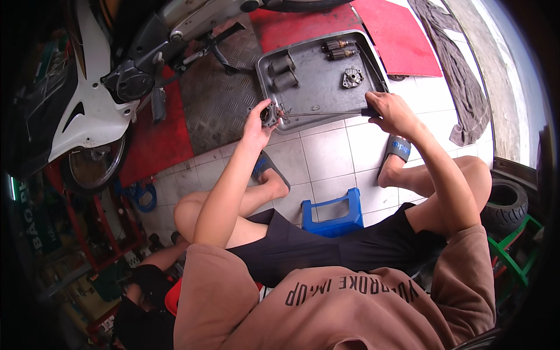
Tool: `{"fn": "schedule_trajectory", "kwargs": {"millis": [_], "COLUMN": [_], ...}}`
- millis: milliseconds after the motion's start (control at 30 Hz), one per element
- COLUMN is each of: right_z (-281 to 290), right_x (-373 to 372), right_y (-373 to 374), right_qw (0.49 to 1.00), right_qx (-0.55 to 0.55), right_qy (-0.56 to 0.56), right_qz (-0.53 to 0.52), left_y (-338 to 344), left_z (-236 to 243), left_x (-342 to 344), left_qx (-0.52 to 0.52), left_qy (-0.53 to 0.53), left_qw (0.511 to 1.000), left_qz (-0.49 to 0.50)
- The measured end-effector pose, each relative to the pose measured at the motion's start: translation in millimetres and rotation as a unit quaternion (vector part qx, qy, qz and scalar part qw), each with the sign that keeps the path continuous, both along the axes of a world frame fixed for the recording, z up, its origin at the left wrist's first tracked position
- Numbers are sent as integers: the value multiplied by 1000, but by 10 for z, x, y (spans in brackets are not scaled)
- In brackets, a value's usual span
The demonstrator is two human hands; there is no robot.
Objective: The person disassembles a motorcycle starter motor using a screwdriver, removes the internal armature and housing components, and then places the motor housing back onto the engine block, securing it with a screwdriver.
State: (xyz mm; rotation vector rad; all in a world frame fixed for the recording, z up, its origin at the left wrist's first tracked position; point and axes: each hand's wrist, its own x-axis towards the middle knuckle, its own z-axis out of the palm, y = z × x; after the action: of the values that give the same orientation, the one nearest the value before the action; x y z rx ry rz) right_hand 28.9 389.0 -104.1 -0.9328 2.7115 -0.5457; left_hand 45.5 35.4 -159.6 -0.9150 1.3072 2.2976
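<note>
My left hand holds a small round metal motor housing at the near edge of a grey metal tray. My right hand grips the dark handle of a long thin screwdriver, whose shaft runs left to the housing's open end. In the tray lie two dark cylindrical parts, two copper-wound armatures and a small round metal cover.
A motorbike stands on a red and chequered-steel lift platform at the upper left. A grey rag lies at the right, a tyre lower right. A blue plastic stool sits between my knees. Another person crouches at the lower left.
</note>
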Motion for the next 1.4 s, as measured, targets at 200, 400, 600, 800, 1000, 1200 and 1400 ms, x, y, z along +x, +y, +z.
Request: {"fn": "schedule_trajectory", "kwargs": {"millis": [200,400,600,800,1000,1200,1400], "right_z": [48,51,95,11,122,51,75], "right_x": [-12,3,-3,-3,19,1,16], "right_y": [26,23,49,40,1,-16,9], "right_qw": [999,1000,997,999,995,998,996], "right_qx": [11,-5,19,-45,8,24,8], "right_qy": [-45,-9,-55,-8,-92,-44,-85], "right_qz": [-22,-16,-53,-7,-44,-29,-41], "left_y": [33,47,72,59,49,37,46], "left_z": [-36,-38,-45,-47,-83,-87,-73], "left_x": [-4,7,20,4,0,-9,-7], "left_qx": [7,-1,-2,-5,-14,-10,-4], "left_qy": [8,-4,-1,6,-8,-10,-9], "left_qw": [1000,1000,1000,1000,1000,1000,1000], "left_qz": [-8,0,-13,-10,11,21,25]}}
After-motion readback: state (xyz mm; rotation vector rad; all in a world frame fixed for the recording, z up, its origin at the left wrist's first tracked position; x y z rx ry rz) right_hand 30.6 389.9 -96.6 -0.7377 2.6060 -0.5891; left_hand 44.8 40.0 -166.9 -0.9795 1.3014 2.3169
